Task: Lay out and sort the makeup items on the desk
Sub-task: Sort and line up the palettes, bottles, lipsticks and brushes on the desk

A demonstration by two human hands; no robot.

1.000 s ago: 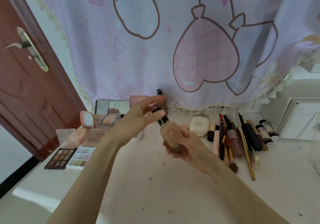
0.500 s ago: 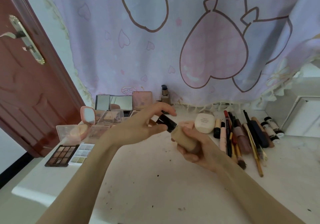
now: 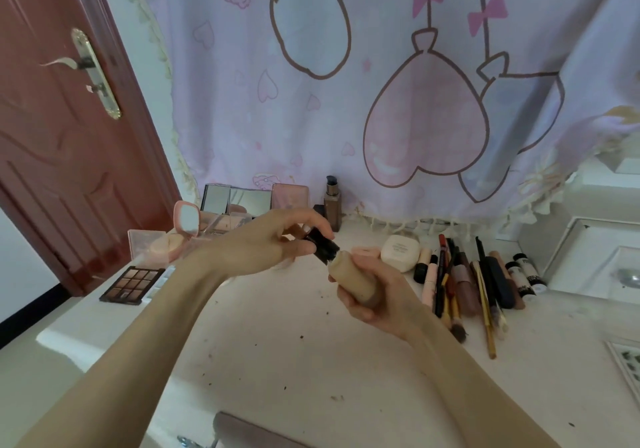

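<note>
My right hand (image 3: 377,295) grips a beige foundation bottle (image 3: 353,276) held tilted above the middle of the desk (image 3: 284,361). Its black cap (image 3: 322,248) points up and left, and my left hand (image 3: 266,243) pinches that cap between thumb and fingers. To the right lies a row of pencils, brushes and tubes (image 3: 467,281). A white compact (image 3: 400,257) and a pink puff (image 3: 363,251) sit just behind the bottle. On the left lie an eyeshadow palette (image 3: 133,284) and open pink compacts (image 3: 173,236).
A second, darker foundation bottle (image 3: 332,202) stands at the back against the pink curtain (image 3: 346,84). Small mirrors (image 3: 235,200) lean at the back left. A red-brown door (image 3: 52,136) is on the left, and a white box (image 3: 595,257) on the right.
The bottle has tipped from nearly upright to slanted, cap toward the left. My left hand's fingers have closed further round the cap. Both hands sit slightly lower over the desk.
</note>
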